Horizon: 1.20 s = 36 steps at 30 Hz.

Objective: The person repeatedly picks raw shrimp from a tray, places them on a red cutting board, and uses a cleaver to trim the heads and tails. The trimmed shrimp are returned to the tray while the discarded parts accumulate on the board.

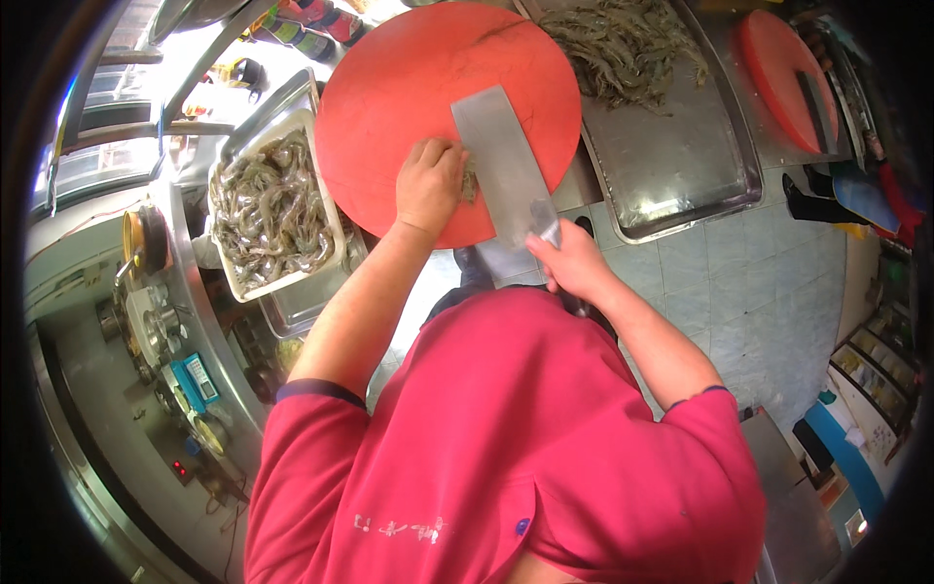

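Observation:
My right hand grips the handle of a wide cleaver, whose blade lies over the right part of a round red chopping board. On the board, my left hand rests with curled fingers against a shrimp, which is partly hidden by the fingers and the blade. To the left stands a white plastic basket full of raw shrimp. At the upper right, a heap of raw shrimp lies on a metal tray.
A second round red board with a dark blade on it is at the far right. Bottles stand at the upper left. A blue scale sits on the left counter. Part of another person shows at the right edge.

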Tool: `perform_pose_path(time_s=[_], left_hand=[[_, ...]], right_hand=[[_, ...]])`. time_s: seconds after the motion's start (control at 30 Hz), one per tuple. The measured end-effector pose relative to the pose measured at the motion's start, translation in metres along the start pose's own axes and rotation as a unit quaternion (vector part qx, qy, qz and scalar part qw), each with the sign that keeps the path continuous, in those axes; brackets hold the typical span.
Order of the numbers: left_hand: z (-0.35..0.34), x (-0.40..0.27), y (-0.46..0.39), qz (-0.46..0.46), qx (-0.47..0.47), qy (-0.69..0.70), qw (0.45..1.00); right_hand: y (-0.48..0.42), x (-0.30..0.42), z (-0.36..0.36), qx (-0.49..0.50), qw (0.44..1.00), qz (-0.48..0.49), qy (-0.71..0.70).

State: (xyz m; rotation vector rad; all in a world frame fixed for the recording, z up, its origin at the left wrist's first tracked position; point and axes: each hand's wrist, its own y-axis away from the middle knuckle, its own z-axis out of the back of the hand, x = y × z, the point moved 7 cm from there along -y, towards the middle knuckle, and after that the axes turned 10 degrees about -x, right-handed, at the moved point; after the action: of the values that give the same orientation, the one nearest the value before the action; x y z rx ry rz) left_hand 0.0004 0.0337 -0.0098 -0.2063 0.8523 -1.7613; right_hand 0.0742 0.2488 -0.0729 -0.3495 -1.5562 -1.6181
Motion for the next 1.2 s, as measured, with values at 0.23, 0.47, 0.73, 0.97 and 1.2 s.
perform_pose_path(time_s=[0.23, 0.47, 0.73, 0.97, 1.2], left_hand=[[0.0, -0.003, 0.007, 0.018, 0.008, 0.016, 1.0], [0.002, 0.012, 0.005, -0.034, 0.061, 0.102, 0.992], [0.005, 0.06, -0.001, 0.023, 0.116, 0.064, 0.991], [0.088, 0.287, 0.024, 0.317, 0.05, -0.186, 0.929], [0.061, 0.31, 0.018, 0.21, 0.239, -0.151, 0.936]], right_hand=[[0.023, -0.004, 0.014, 0.034, 0.998, -0.014, 0.049], [-0.016, 0.017, -0.004, 0.018, 0.999, 0.027, 0.026], [-0.011, 0.009, 0.012, -0.194, 0.972, 0.131, 0.006], [0.046, 0.03, 0.046, -0.081, 0.959, 0.124, 0.24], [0.033, 0.016, 0.068, -0.194, 0.977, 0.035, 0.077]])
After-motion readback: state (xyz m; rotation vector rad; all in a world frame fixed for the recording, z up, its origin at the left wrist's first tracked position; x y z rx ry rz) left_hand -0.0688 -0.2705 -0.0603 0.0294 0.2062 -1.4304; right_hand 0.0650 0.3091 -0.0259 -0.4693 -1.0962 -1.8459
